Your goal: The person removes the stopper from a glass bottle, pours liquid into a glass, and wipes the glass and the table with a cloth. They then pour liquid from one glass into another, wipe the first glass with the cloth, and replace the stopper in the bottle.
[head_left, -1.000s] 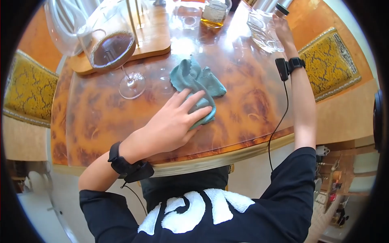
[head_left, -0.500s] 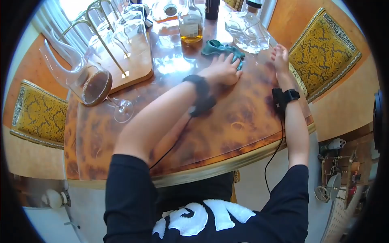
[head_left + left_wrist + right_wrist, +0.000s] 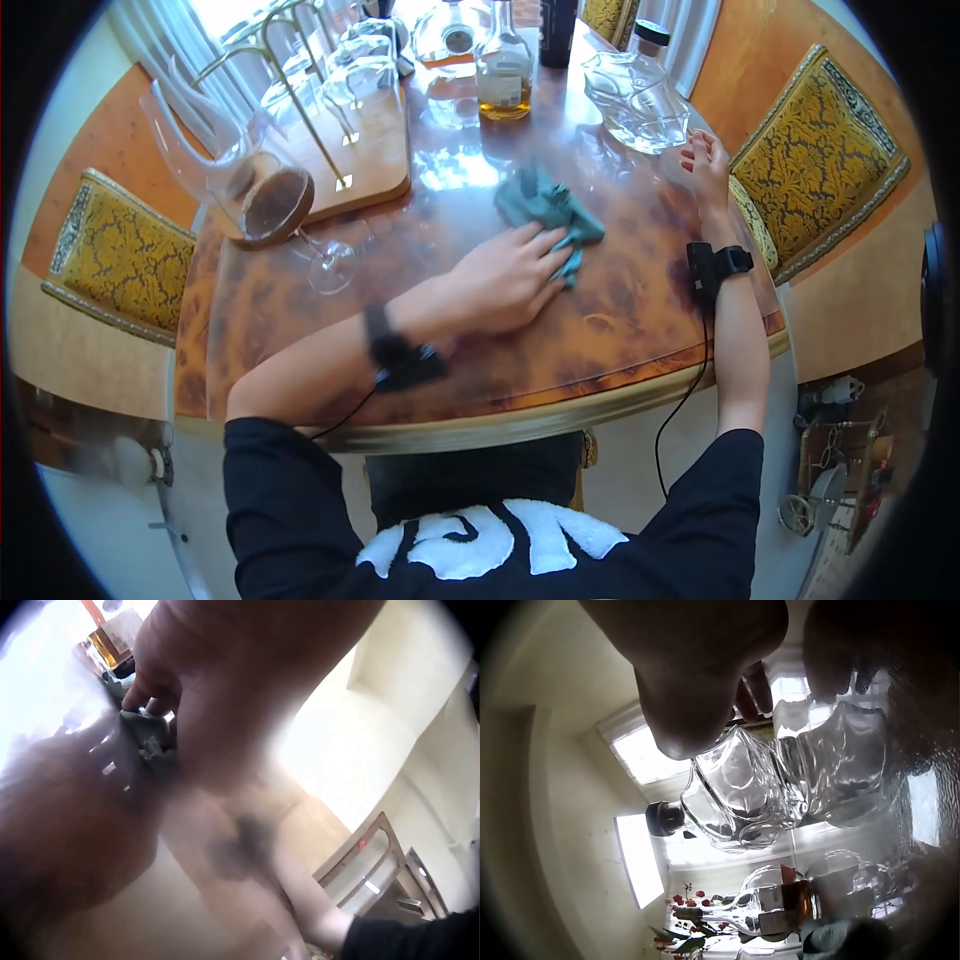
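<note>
A crumpled teal cloth [image 3: 550, 212] lies on the glossy brown table. My left hand [image 3: 500, 278], blurred, rests on its near edge with the fingers stretched forward and palm down. In the left wrist view, fingertips [image 3: 139, 697] press at the cloth's folds. To the right, my right hand [image 3: 707, 165] stays near the table's edge, its fingers loosely bent around nothing. Just beyond it stands a faceted clear glass bottle [image 3: 636, 100] with a dark stopper. The right wrist view shows this bottle [image 3: 739, 787] close beside the hand.
A stemmed glass of dark liquid [image 3: 278, 203] stands at left, before a wooden stand [image 3: 385, 170] with brass rods and glasses. A curved glass decanter [image 3: 185, 125] is behind it. Toward the back are an amber-filled bottle [image 3: 503, 88] and a dark bottle [image 3: 557, 35]. Patterned chairs [image 3: 835, 150] flank the table.
My left hand first pushed the cloth forward and right, then drew it partway back toward me and left. My right hand lowered from the clear bottle's side to its near side.
</note>
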Available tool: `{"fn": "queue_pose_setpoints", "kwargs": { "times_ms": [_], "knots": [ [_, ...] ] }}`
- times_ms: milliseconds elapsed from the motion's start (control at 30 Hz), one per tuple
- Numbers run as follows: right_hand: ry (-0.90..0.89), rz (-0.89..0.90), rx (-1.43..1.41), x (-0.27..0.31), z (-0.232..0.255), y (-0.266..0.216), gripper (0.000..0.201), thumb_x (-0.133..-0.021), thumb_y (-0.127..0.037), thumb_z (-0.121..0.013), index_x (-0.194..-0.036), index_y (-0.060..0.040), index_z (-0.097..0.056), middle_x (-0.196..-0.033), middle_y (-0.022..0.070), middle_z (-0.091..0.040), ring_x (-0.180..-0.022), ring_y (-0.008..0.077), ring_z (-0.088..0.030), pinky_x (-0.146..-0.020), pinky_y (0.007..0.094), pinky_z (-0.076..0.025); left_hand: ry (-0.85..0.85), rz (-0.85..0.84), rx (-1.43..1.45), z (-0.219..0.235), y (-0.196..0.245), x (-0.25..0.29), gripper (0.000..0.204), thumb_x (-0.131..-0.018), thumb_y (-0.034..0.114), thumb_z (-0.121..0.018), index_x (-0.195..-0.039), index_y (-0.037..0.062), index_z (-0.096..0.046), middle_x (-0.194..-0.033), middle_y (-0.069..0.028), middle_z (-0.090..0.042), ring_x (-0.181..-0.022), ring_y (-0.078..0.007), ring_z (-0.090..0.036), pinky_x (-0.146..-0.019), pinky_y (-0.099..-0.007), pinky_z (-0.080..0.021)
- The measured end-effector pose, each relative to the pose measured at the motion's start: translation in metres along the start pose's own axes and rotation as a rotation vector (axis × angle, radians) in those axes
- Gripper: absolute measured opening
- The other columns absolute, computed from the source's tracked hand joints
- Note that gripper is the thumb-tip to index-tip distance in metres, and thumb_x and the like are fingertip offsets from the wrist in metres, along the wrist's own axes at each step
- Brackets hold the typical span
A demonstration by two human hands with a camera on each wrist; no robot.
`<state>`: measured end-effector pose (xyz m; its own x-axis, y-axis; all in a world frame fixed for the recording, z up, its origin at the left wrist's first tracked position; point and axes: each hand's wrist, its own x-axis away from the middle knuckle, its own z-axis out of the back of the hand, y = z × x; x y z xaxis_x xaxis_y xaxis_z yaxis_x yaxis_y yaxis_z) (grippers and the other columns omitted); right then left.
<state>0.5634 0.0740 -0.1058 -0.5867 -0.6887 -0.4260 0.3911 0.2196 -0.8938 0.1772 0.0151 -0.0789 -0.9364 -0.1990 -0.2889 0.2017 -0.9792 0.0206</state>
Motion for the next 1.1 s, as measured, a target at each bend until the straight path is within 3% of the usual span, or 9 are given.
{"fn": "queue_pose_setpoints", "kwargs": {
  "times_ms": [233, 500, 633, 700, 767, 833, 900, 967, 1100],
  "knots": [
    [-0.112, 0.194, 0.062, -0.013, 0.005, 0.007, 0.034, -0.099, -0.024, -0.058, -0.123, 0.0011, -0.058, -0.101, 0.009, -0.066, -0.086, 0.0135, -0.063, -0.075, 0.0281, -0.053, -0.028, 0.279, 0.017, 0.064, 0.075, 0.15, 0.044, -0.09, 0.019, -0.062, -0.13, 0.0009, -0.058, -0.137, -0.0168, -0.054, -0.125, -0.0359, -0.05, -0.108, -0.0425, -0.041],
    [-0.19, 0.282, 0.025, 0.014, -0.006, -0.041, 0.028, -0.1, -0.016, -0.056, -0.123, 0.0003, -0.058, -0.098, 0.0087, -0.066, -0.083, 0.0134, -0.063, -0.076, 0.0264, -0.052, 0.051, 0.718, -0.171, 0.098, 0.085, 0.27, 0.045, -0.074, -0.001, -0.061, -0.118, 0.0046, -0.067, -0.131, -0.012, -0.061, -0.121, -0.0316, -0.057, -0.103, -0.0384, -0.048],
    [-0.195, 0.227, -0.071, 0.02, -0.017, -0.061, 0.027, -0.101, -0.016, -0.056, -0.121, 0.0002, -0.059, -0.095, 0.0079, -0.066, -0.081, 0.0127, -0.062, -0.073, 0.0251, -0.052, 0.18, 0.938, -0.176, 0.106, 0.035, 0.32, 0.04, -0.08, -0.003, -0.057, -0.119, 0.0038, -0.066, -0.13, -0.0149, -0.061, -0.118, -0.0339, -0.057, -0.101, -0.0403, -0.048],
    [-0.219, 0.245, -0.074, 0.039, -0.036, -0.089, 0.026, -0.1, -0.016, -0.056, -0.121, -0.0002, -0.06, -0.093, 0.0072, -0.066, -0.079, 0.0114, -0.061, -0.07, 0.0234, -0.05, 0.202, 0.93, -0.173, 0.112, -0.002, 0.333, 0.039, -0.083, -0.002, -0.057, -0.12, 0.0038, -0.066, -0.129, -0.0166, -0.061, -0.117, -0.0348, -0.057, -0.101, -0.0408, -0.048],
    [-0.389, 0.368, 0.01, 0.063, -0.057, -0.118, 0.024, -0.1, -0.014, -0.056, -0.121, -0.002, -0.06, -0.09, 0.0064, -0.066, -0.078, 0.0096, -0.06, -0.067, 0.0215, -0.048, 0.206, 0.907, -0.195, 0.12, -0.032, 0.329, 0.039, -0.082, -0.002, -0.058, -0.12, 0.0042, -0.066, -0.122, -0.018, -0.064, -0.111, -0.0355, -0.06, -0.099, -0.0415, -0.049],
    [-0.562, 0.376, -0.055, 0.098, -0.081, -0.143, 0.022, -0.098, -0.011, -0.056, -0.118, -0.0034, -0.062, -0.087, 0.0052, -0.065, -0.073, 0.0082, -0.059, -0.063, 0.0206, -0.046, 0.065, 1.07, -0.138, 0.13, -0.053, 0.314, 0.036, -0.082, 0.0, -0.059, -0.117, 0.0045, -0.066, -0.113, -0.0187, -0.067, -0.106, -0.0368, -0.063, -0.095, -0.0419, -0.05],
    [-0.629, 0.356, -0.051, 0.124, -0.1, -0.162, 0.021, -0.098, -0.011, -0.056, -0.116, -0.0032, -0.062, -0.084, 0.0047, -0.065, -0.071, 0.008, -0.059, -0.062, 0.0209, -0.046, 0.202, 1.023, -0.121, 0.14, -0.072, 0.294, 0.029, -0.084, 0.004, -0.061, -0.112, 0.004, -0.068, -0.107, -0.0193, -0.068, -0.102, -0.0374, -0.065, -0.092, -0.0419, -0.05],
    [-0.707, 0.311, -0.056, 0.14, -0.117, -0.163, 0.019, -0.098, -0.011, -0.056, -0.115, -0.0031, -0.063, -0.081, 0.0042, -0.065, -0.069, 0.0078, -0.059, -0.061, 0.0211, -0.046, 0.571, 0.865, -0.14, 0.148, -0.096, 0.276, 0.025, -0.087, 0.016, -0.062, -0.11, 0.0056, -0.067, -0.1, -0.0194, -0.069, -0.093, -0.0388, -0.065, -0.08, -0.0478, -0.053],
    [-0.805, 0.232, -0.073, 0.152, -0.137, -0.134, 0.016, -0.097, -0.012, -0.059, -0.109, -0.0019, -0.064, -0.073, 0.0033, -0.064, -0.066, 0.0066, -0.058, -0.057, 0.0213, -0.045, 0.552, 0.868, -0.26, 0.143, -0.129, 0.254, 0.039, -0.087, 0.025, -0.066, -0.122, 0.008, -0.062, -0.106, -0.0199, -0.068, -0.102, -0.0387, -0.064, -0.088, -0.0447, -0.052]
  ]
}}
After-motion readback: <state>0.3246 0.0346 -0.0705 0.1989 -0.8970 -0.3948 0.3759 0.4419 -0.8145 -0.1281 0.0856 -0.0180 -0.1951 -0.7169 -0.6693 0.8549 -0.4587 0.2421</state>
